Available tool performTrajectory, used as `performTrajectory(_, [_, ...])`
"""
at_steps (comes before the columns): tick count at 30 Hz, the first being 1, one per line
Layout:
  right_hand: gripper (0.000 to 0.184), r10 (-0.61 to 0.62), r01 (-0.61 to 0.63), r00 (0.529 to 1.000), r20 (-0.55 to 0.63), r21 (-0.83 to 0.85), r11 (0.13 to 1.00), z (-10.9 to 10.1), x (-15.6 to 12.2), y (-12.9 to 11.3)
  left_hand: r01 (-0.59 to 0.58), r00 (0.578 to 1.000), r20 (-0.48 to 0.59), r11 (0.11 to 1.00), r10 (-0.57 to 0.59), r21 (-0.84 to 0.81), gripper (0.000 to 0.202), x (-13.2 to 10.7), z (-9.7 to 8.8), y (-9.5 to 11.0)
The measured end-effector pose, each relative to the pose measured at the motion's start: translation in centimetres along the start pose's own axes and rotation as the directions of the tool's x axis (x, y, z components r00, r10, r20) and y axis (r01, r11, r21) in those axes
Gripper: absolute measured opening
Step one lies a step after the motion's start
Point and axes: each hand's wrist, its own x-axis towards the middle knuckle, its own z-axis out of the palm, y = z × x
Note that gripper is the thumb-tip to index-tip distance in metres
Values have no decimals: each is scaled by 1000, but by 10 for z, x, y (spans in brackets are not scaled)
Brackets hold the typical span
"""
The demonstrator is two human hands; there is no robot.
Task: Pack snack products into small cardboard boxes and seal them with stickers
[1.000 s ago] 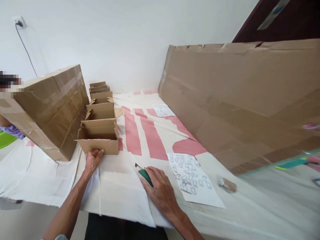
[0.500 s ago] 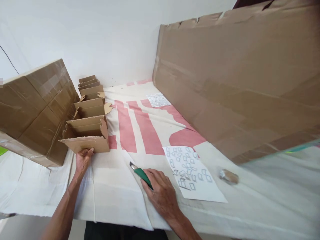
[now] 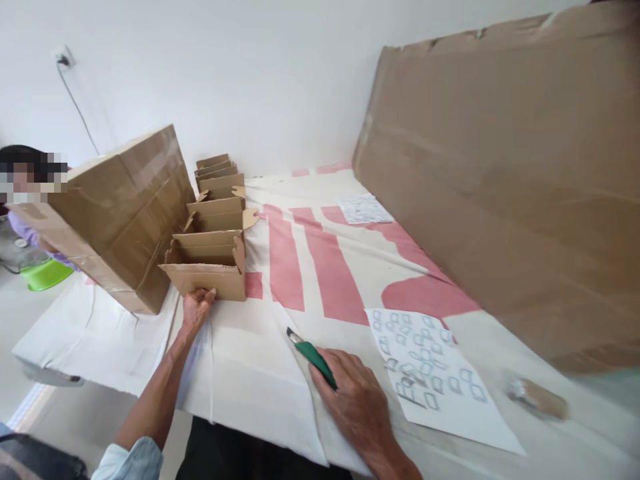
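My left hand (image 3: 198,310) is closed, its fingers curled at the lower front wall of the nearest small cardboard box (image 3: 225,283). This box is open-topped, with its front flap sloping outward and notched side flaps standing up. Behind it, more open cardboard boxes (image 3: 219,188) stand in a row toward the wall. My right hand (image 3: 353,393) rests low over the cloth, closed on a green-handled utility knife (image 3: 316,363). The knife's blade sticks out toward the upper left, away from the box. The palm hides the rear of the handle.
A large taped carton (image 3: 145,220) stands left of the row; a bigger carton (image 3: 500,173) leans across the right. A paper sheet (image 3: 450,380) with drawn shapes, a folded paper (image 3: 365,209) and a blurred brown roll (image 3: 540,398) lie on the cloth. A person (image 3: 30,173) is at far left near a green basin (image 3: 47,275).
The view has turned left, so everything sits further right in the picture, and a person and a wall socket now show at left. Both hands keep their holds.
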Motion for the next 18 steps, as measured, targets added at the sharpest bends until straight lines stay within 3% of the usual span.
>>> performTrajectory(5, [23, -15, 15, 1000, 17, -5, 1000, 5, -7, 4, -25, 999, 34, 1000, 25, 5, 38, -12, -6, -5])
performTrajectory(11, [23, -16, 16, 1000, 24, 2, 1000, 8, -10, 4, -62, 997, 43, 998, 61, 13, 13, -23, -11, -16])
performTrajectory(14, [27, -13, 13, 1000, 26, 19, 1000, 9, -15, 6, -74, 997, 27, 996, 73, 49, 27, -37, -13, -23])
performTrajectory(18, [31, -11, 9, 998, 57, 49, 999, 12, -22, 13, -119, 993, 32, 988, 116, 97, 39, -74, -13, -27])
